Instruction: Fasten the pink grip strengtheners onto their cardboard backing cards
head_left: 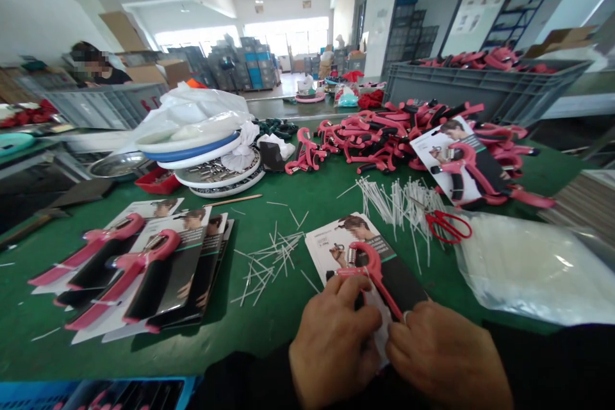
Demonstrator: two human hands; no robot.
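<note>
A pink and black hand gripper [369,261] lies on a printed card [323,245] at the front centre of the green table. My left hand [336,336] has its fingers curled over the tool's left handle. On the right, my right hand [439,346], with a ring on one finger, is closed at the card's lower edge beside the other handle. Whatever is between its fingertips is hidden. Cut white tie pieces [273,262] lie left of the card, and long white cable ties [398,202] lie behind it. Red-handled scissors [449,226] rest on those ties.
Carded hand grippers [158,262] are stacked at left. Loose pink grippers [375,134] form a heap behind, near a grey crate [446,86]. Stacked round trays [192,154] stand back left. A plastic bag [538,269] lies right; a blue basket [189,391] sits front left. A person [108,73] is far left.
</note>
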